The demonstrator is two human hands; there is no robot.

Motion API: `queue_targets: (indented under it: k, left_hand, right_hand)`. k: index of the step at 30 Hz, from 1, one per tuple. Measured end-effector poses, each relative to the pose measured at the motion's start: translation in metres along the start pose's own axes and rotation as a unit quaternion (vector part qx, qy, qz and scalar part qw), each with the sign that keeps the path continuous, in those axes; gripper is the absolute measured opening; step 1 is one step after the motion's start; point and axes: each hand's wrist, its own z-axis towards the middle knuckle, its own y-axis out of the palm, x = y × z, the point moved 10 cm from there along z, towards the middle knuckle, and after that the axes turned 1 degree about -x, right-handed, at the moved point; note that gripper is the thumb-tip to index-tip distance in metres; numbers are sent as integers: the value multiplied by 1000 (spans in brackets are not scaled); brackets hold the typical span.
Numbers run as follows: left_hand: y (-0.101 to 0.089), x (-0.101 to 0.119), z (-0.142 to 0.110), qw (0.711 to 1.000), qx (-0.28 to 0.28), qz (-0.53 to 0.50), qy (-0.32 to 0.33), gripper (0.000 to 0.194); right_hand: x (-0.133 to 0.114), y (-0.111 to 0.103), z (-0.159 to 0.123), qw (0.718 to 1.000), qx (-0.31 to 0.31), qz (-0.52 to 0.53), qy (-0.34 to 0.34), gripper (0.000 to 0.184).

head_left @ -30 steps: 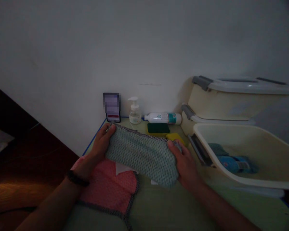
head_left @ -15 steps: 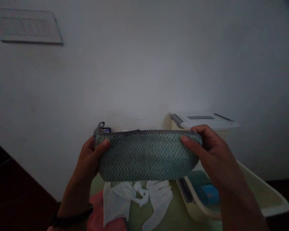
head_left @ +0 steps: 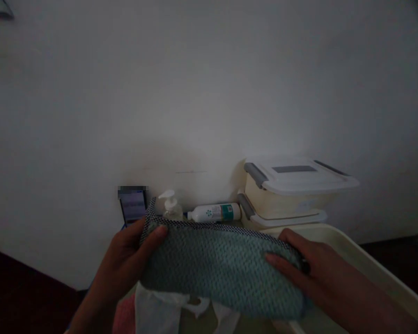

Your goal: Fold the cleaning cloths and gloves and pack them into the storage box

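Held up in front of me is a grey-green textured cleaning cloth (head_left: 219, 269), apparently folded, with checkered edging and a small loop at its upper left corner. My left hand (head_left: 132, 260) pinches the left end, thumb on the near face. At the right end my right hand (head_left: 303, 266) grips the upper corner the same way. Below the cloth, partly hidden by it, lie white gloves (head_left: 160, 311) over a pinkish-red cloth (head_left: 123, 317).
Against the wall stands a lidded storage box (head_left: 299, 178), stacked on another lid. Near it a white bottle (head_left: 216, 212) lies on its side, beside a pump bottle (head_left: 172, 206) and a lit screen (head_left: 133, 206). An open pale bin (head_left: 355, 253) is at the right.
Both hands have come down with the cloth, its right end now lower than its left. The view has shifted, revealing the bottles and more of the screen behind it.
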Motion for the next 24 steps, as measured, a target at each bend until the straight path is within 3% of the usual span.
queue_targets:
  k: [5,8,12,15,17,19,24]
  left_hand:
    - [13,25,-7,987,-72,74,122,12]
    - [20,40,-14,971,-98,105,192,9]
    - [48,58,-28,946,-190,104,241,15]
    - [68,71,-40,927,-256,67,265,17]
    - [69,75,-41,928,-253,57,266,15]
    - [60,72,-38,940,-222,57,254,8]
    - [13,29,-15,987,-115,2,113,25]
  right_hand:
    - [1,14,-9,996,-30,-67,-43,33]
    - [-12,10,-3,990,23,-114,-79,31]
    - [-54,2,-3,965,144,-152,-156,54]
    - [-95,21,-6,963,93,-92,-237,51]
    - [-116,30,-7,961,58,-28,-267,28]
    - [-122,38,-1,969,29,16,-245,11]
    - [-108,30,23,982,74,126,-123,11]
